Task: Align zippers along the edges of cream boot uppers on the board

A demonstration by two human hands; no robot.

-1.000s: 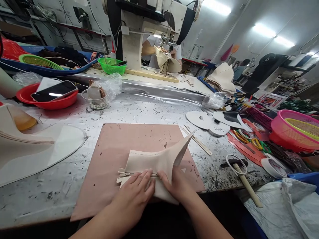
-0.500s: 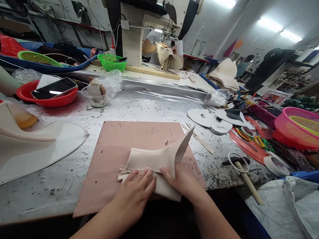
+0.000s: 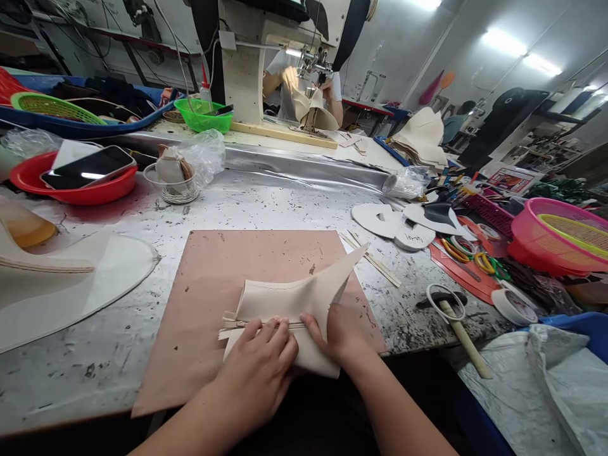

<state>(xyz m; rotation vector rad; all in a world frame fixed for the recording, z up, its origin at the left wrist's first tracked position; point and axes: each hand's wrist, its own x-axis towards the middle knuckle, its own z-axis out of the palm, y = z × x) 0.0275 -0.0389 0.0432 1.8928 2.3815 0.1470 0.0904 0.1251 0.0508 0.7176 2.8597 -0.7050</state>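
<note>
my feed rn: left hand (image 3: pixel 261 367) flat, fingers nearly together on the zipper (image 3: pixel 234 325) of a cream leather-look panel (image 3: pixel 280 299) | right hand (image 3: pixel 346 334) has its thumb on top, fingers hidden behind, so can't tell if it's pinching | panel's on the pink mat (image 3: pixel 213 266) | hammer (image 3: pixel 468 349) off right, phone (image 3: pixel 90 168) in a red bowl (image 3: pixel 95 195) far left

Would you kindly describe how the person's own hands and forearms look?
The left hand and right hand wear no gloves, and no rings, watches or bracelets show. The left forearm and right forearm are uncovered, with no sleeves in view.
</note>
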